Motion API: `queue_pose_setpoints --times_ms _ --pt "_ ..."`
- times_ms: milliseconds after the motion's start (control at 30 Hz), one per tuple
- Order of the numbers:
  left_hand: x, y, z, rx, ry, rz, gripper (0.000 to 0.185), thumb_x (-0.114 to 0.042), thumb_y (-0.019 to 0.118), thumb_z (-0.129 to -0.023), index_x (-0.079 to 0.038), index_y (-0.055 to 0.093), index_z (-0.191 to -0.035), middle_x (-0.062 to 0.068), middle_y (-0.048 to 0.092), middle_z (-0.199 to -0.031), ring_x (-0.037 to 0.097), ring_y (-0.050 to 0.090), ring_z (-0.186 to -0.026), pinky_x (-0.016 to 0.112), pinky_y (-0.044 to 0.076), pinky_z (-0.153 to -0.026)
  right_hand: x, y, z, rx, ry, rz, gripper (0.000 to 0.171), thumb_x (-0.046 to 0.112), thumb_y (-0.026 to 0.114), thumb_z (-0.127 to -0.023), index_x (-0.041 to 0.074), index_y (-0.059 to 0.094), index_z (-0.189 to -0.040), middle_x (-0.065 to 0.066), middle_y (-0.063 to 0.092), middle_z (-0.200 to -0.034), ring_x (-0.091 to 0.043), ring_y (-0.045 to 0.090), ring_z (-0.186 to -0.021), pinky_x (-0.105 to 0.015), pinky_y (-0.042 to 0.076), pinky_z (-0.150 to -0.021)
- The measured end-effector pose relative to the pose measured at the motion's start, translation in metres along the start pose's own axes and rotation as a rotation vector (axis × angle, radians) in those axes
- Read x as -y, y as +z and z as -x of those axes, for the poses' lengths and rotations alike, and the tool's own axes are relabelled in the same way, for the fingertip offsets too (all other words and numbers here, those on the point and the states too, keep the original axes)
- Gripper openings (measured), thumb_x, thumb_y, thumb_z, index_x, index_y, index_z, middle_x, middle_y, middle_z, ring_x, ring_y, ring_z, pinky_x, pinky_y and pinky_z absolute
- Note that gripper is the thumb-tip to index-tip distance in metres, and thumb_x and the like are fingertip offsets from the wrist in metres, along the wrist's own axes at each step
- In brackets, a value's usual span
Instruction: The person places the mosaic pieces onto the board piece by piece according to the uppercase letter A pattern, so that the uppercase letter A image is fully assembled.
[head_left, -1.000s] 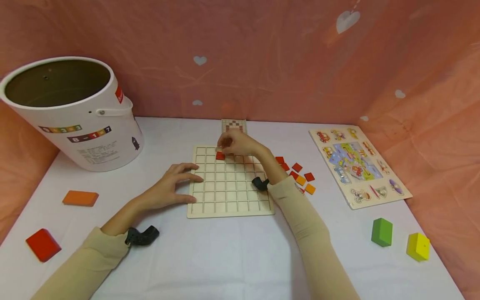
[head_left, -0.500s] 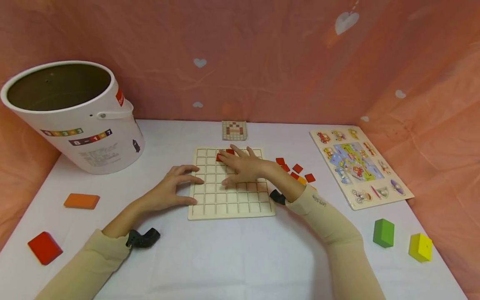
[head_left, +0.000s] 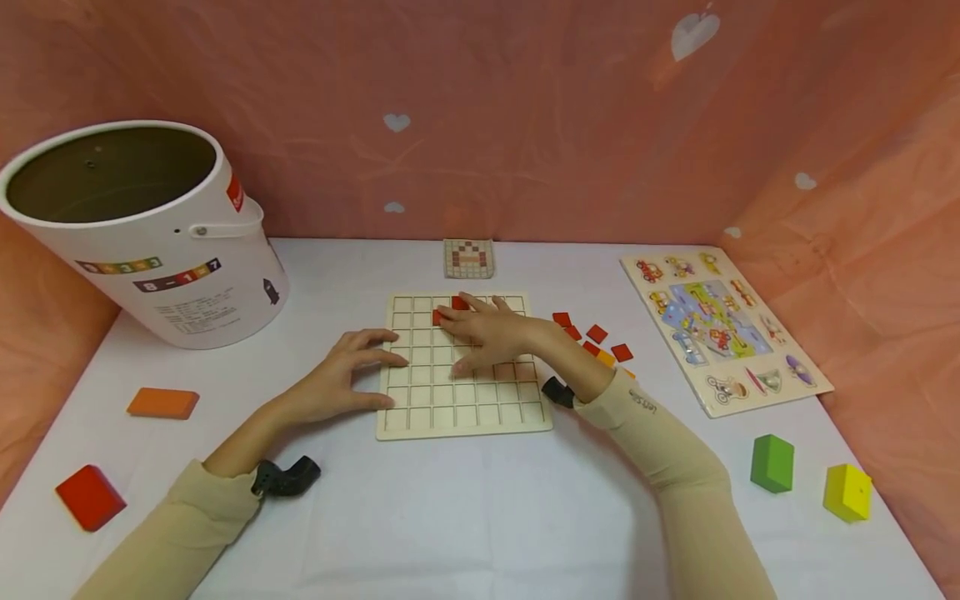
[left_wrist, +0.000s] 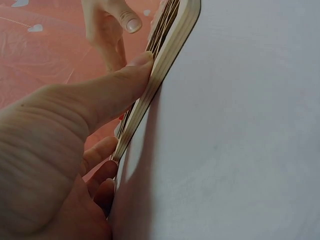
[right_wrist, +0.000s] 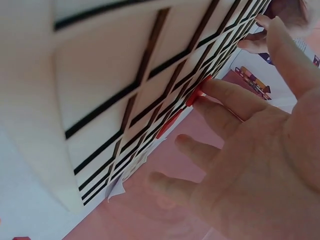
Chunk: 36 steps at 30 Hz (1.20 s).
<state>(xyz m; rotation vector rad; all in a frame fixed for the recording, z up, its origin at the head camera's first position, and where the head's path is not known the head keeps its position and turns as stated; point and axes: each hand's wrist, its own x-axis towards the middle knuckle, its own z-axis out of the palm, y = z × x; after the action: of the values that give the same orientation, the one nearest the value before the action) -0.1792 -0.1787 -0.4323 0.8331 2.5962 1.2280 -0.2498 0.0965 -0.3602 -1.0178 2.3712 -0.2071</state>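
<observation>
A wooden grid board (head_left: 465,421) lies flat on the white cloth. At its left edge my left hand (head_left: 333,375) rests with fingers spread, and the left wrist view has the thumb (left_wrist: 122,82) on the rim. My right hand (head_left: 498,337) stretches over the upper middle of the board, fingers extended and apart. Two red square tiles sit in the grid: one in the top row (head_left: 459,303), one lower left of it (head_left: 437,317). In the right wrist view, fingertips touch one red tile (right_wrist: 192,96). The right hand hides part of the grid.
Several loose red and orange tiles (head_left: 597,333) lie right of the board. A small pattern card (head_left: 468,260) is behind it. A white bucket (head_left: 202,308) stands back left, a picture puzzle (head_left: 720,400) at right. Orange (head_left: 162,403), red (head_left: 91,497), green (head_left: 772,463) and yellow (head_left: 847,493) blocks flank them.
My right hand has moved from the board's top edge down and to the right, its curled fingers now spread. A red tile in the top row has come into view. The left hand stays put.
</observation>
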Motion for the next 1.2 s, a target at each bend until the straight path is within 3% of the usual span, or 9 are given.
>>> queue_pose_setpoints --times_ms 267,433,600,667,767,967,1200 --pt "0.002 -0.001 0.002 0.006 -0.007 -0.011 0.049 -0.030 0.085 -0.080 -0.016 0.069 -0.124 0.012 0.040 -0.149 0.036 0.027 -0.137 0.066 0.023 -0.107 0.000 0.002 0.000 -0.001 -0.023 -0.009 0.083 0.051 0.064 -0.094 0.014 0.026 -0.158 0.000 0.011 -0.166 -0.030 -0.009 -0.152 -0.064 -0.003 -0.115" --pt "0.002 -0.001 0.001 0.007 -0.011 -0.006 0.049 -0.030 0.085 -0.080 -0.016 0.069 -0.124 0.011 0.039 -0.149 0.036 0.027 -0.137 0.066 0.023 -0.107 -0.019 0.002 0.008 -0.113 -0.116 -0.201 0.074 0.035 0.065 -0.097 0.005 0.031 -0.155 -0.010 0.016 -0.165 -0.036 -0.003 -0.151 -0.059 0.005 -0.118" --pt "0.000 0.000 0.000 0.002 -0.008 -0.006 0.051 -0.029 0.086 -0.078 -0.015 0.069 -0.124 0.012 0.039 -0.149 0.036 0.026 -0.138 0.065 0.022 -0.108 -0.056 -0.003 0.034 -0.294 -0.123 -0.431 0.055 0.011 0.068 -0.095 -0.004 0.048 -0.143 -0.020 0.042 -0.152 -0.037 0.029 -0.144 -0.053 0.022 -0.116" --pt "0.000 0.000 0.001 -0.001 -0.008 -0.010 0.051 -0.028 0.086 -0.078 -0.015 0.069 -0.124 0.012 0.040 -0.149 0.036 0.026 -0.138 0.065 0.022 -0.109 -0.073 -0.005 0.046 -0.357 -0.088 -0.463 0.047 0.006 0.068 -0.094 -0.006 0.054 -0.137 -0.021 0.052 -0.142 -0.036 0.042 -0.135 -0.054 0.030 -0.113" --pt "0.000 0.001 0.001 -0.004 -0.010 -0.011 0.051 -0.028 0.087 -0.078 -0.014 0.069 -0.123 0.012 0.040 -0.149 0.036 0.026 -0.138 0.065 0.022 -0.109 -0.097 -0.006 0.062 -0.410 -0.024 -0.493 0.037 0.000 0.065 -0.094 -0.007 0.060 -0.129 -0.023 0.059 -0.132 -0.037 0.050 -0.126 -0.055 0.036 -0.109" --pt "0.001 0.002 0.002 0.000 -0.007 -0.003 0.050 -0.029 0.086 -0.078 -0.015 0.069 -0.123 0.012 0.040 -0.149 0.036 0.027 -0.137 0.065 0.023 -0.107 -0.125 -0.002 0.081 -0.386 0.058 -0.541 0.032 -0.008 0.064 -0.089 -0.010 0.062 -0.122 -0.026 0.063 -0.122 -0.039 0.056 -0.112 -0.050 0.047 -0.095" --pt "-0.001 0.001 0.001 -0.002 0.005 -0.015 0.050 -0.027 0.086 -0.078 -0.014 0.069 -0.123 0.012 0.040 -0.149 0.036 0.027 -0.136 0.065 0.023 -0.107 -0.127 0.002 0.079 -0.356 0.070 -0.543 0.032 -0.010 0.065 -0.086 -0.009 0.064 -0.118 -0.024 0.064 -0.119 -0.037 0.056 -0.109 -0.048 0.043 -0.094"
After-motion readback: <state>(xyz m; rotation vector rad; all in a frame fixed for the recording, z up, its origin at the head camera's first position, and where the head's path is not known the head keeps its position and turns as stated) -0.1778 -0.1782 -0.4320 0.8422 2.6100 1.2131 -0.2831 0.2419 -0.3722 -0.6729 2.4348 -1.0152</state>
